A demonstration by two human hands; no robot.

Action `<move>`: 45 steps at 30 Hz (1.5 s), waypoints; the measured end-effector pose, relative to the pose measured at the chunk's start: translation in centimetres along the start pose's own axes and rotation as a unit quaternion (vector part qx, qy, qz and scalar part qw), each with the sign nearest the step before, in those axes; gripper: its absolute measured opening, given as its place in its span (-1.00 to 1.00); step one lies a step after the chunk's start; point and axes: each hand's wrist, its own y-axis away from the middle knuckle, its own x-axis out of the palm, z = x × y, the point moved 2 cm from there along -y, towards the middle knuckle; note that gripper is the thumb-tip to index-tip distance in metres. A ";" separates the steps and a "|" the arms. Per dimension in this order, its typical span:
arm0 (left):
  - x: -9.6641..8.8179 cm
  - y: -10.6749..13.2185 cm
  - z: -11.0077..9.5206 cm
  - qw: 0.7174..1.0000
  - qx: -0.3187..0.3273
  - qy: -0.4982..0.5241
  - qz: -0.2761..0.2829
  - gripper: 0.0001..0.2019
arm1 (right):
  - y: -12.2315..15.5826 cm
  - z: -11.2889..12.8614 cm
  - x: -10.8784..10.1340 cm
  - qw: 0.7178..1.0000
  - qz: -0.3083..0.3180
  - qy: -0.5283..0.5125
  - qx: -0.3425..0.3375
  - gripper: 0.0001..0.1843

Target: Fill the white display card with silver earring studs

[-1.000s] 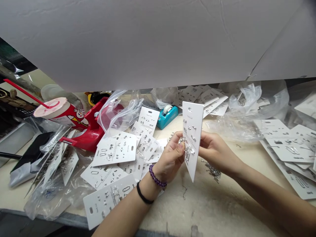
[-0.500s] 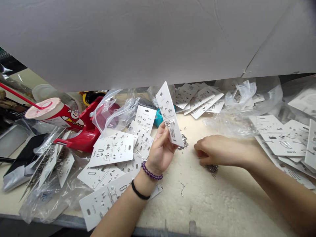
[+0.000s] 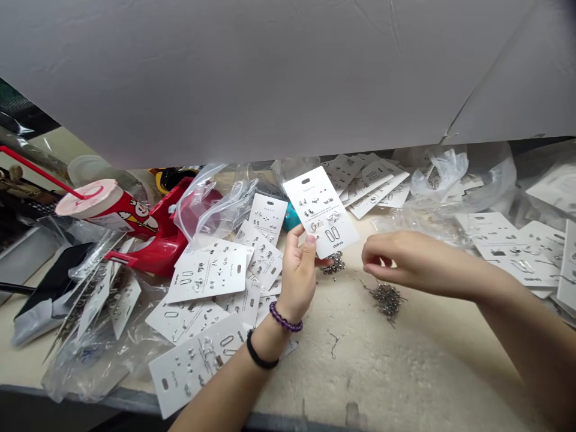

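Observation:
My left hand (image 3: 300,273), wearing a purple bead bracelet (image 3: 285,318) and a black band, grips a white earring card (image 3: 321,210) by its lower left edge. The card's printed front faces me, with several small studs and hoops on it. To the right, my right hand (image 3: 396,261) hovers with thumb and fingertips pinched together; anything between them is too small to make out. Just below that hand lies a heap of thin metal earring pieces (image 3: 387,301). Behind the card's lower edge sits a second pile of small silver pieces (image 3: 333,263), partly covered.
Filled earring cards (image 3: 207,273) overlap on the left, and more cards (image 3: 513,249) are stacked at the right. Behind are clear plastic bags (image 3: 445,174), a red tape dispenser (image 3: 164,240) and a red drink cup (image 3: 108,207). One loose earring piece (image 3: 333,345) lies in front.
The card in my left hand has turned from nearly edge-on to facing me. My right hand has lifted off the heap of metal pieces and moved up, closer to the card.

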 end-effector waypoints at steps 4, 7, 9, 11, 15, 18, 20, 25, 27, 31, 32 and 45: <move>0.1 0.1 0.0 1.000 -0.017 -0.010 0.000 -0.69 | -0.1 -0.3 0.3 0.999 0.049 0.004 0.013 -0.80; 0.1 0.1 0.0 1.000 -0.020 -0.012 -0.006 -0.67 | -0.3 -0.5 1.0 0.997 0.075 0.021 0.014 -0.77; 0.1 0.1 0.0 1.000 -0.018 -0.011 -0.010 -0.67 | -0.3 -0.7 1.2 0.997 0.063 0.032 0.013 -0.77; 0.1 0.2 0.0 1.000 -0.022 -0.012 -0.010 -0.67 | -0.3 -0.8 1.2 0.997 0.056 0.046 0.016 -0.77; 0.2 0.2 0.0 1.000 -0.026 -0.016 -0.003 -0.68 | -0.6 -0.1 1.9 0.993 0.070 0.095 0.019 -0.80; 0.3 0.3 -0.1 1.000 -0.024 -0.018 0.000 -0.67 | -1.1 0.5 2.7 0.990 0.058 0.127 0.022 -0.80; 0.2 0.3 -0.2 1.000 -0.020 -0.016 0.003 -0.67 | -1.3 0.7 3.1 0.990 0.048 0.130 0.022 -0.78; 0.1 0.2 0.0 1.000 -0.003 -0.016 0.001 -0.68 | -1.1 0.7 2.4 0.992 0.037 0.120 0.022 -0.83; 0.1 0.2 0.1 1.000 0.000 -0.016 -0.003 -0.68 | -0.7 0.8 1.5 0.997 0.029 0.068 0.023 -0.85; 0.1 0.1 0.3 1.000 0.009 -0.024 -0.001 -0.69 | -0.2 0.5 -0.2 0.993 -0.044 -0.101 0.041 -0.87; 0.1 0.1 0.3 0.999 0.014 -0.029 0.001 -0.69 | -0.2 0.3 -0.4 0.987 -0.073 -0.133 0.053 -0.87; 0.4 1.0 0.4 0.990 0.073 -0.113 0.038 -0.68 | -1.7 -1.7 0.4 0.866 -0.150 -0.468 0.093 -0.79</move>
